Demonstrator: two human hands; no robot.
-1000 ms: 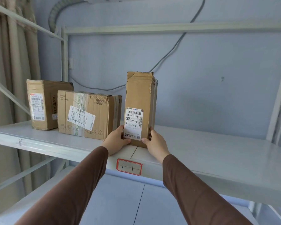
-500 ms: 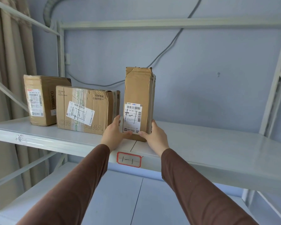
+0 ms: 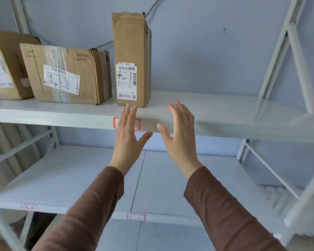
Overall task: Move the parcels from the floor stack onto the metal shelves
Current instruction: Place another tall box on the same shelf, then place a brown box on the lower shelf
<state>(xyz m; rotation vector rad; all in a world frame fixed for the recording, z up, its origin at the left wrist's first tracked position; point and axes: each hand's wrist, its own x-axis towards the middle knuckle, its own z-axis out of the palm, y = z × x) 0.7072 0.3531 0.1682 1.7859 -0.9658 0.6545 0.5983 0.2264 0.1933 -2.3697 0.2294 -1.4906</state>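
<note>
the tall parcel (image 3: 131, 57) is stood upright on the upper shelf (image 3: 225, 113). both the left hand (image 3: 128, 136) and the right hand (image 3: 179, 134) are held flat with fingers spread, gripping nothing. the left fingertips seem just short of the parcel, but blur hides it.

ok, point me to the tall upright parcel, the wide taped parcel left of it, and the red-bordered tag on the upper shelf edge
tall upright parcel (image 3: 131, 42): head view, upper front face.
wide taped parcel (image 3: 83, 62): head view, front face, right of its label.
red-bordered tag (image 3: 137, 125): head view, right end, beside the left hand.
</note>
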